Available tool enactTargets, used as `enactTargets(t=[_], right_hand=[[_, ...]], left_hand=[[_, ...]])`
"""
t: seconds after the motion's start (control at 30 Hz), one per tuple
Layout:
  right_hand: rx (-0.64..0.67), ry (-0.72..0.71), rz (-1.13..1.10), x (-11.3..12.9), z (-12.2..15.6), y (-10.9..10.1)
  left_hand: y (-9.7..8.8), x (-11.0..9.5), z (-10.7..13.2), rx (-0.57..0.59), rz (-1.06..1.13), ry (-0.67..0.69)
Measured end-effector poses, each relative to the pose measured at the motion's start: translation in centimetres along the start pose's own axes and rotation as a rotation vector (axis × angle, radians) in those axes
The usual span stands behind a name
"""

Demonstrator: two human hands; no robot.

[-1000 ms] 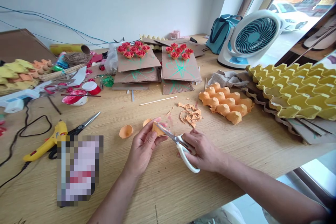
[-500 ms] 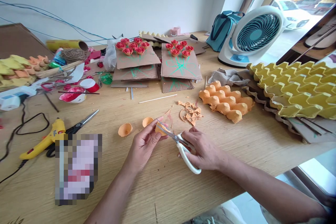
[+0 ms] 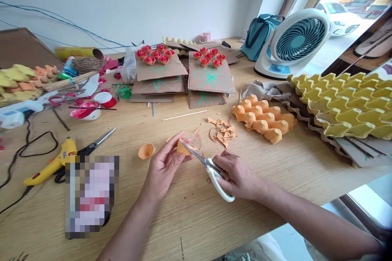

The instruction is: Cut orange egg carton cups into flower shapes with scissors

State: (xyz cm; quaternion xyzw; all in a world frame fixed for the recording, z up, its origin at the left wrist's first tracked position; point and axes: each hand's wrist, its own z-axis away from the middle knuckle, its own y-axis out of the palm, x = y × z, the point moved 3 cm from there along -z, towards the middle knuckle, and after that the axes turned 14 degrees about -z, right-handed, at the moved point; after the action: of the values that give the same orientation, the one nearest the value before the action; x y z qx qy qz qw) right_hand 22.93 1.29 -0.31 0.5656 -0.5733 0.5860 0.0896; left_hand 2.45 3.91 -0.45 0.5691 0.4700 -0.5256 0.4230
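Note:
My left hand (image 3: 163, 165) pinches a small orange egg-carton cup (image 3: 183, 147) just above the wooden table (image 3: 190, 212). My right hand (image 3: 237, 175) grips white-handled scissors (image 3: 211, 169), whose blades reach into the cup's edge. A finished orange cup (image 3: 146, 151) lies on the table to the left of my left hand. Orange paper trimmings (image 3: 222, 130) are scattered just beyond the scissors. An orange egg-carton strip (image 3: 263, 118) lies to the right of the trimmings.
Yellow egg trays (image 3: 346, 102) are stacked at the right, with a white fan (image 3: 295, 40) and a teal bag (image 3: 260, 34) behind. Cardboard sheets with red paper roses (image 3: 159, 63) stand at the back. A yellow glue gun (image 3: 52, 165), black scissors (image 3: 92, 147) and a blurred-out object (image 3: 92, 195) lie at the left.
My left hand has turned the cup slightly and the scissor blades have shifted along its edge. The second small cup beside it is now hidden behind my fingers.

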Motion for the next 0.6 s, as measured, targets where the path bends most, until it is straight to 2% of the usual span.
enactTargets(t=[0.13,0.3,0.6], right_hand=[[0.006,0.013,-0.017,-0.4,-0.1,0.1],[0.023,0.050,-0.002,-1.0,-0.1,0.1],[0.038,0.057,-0.012,-0.9,-0.1,0.1]], left_hand=[[0.1,0.1,0.0,0.012,0.038,-0.012],[0.3,0.8,0.1,0.073,-0.102,-0.027],[0.1,0.6,0.0,0.017,-0.305,0.049]])
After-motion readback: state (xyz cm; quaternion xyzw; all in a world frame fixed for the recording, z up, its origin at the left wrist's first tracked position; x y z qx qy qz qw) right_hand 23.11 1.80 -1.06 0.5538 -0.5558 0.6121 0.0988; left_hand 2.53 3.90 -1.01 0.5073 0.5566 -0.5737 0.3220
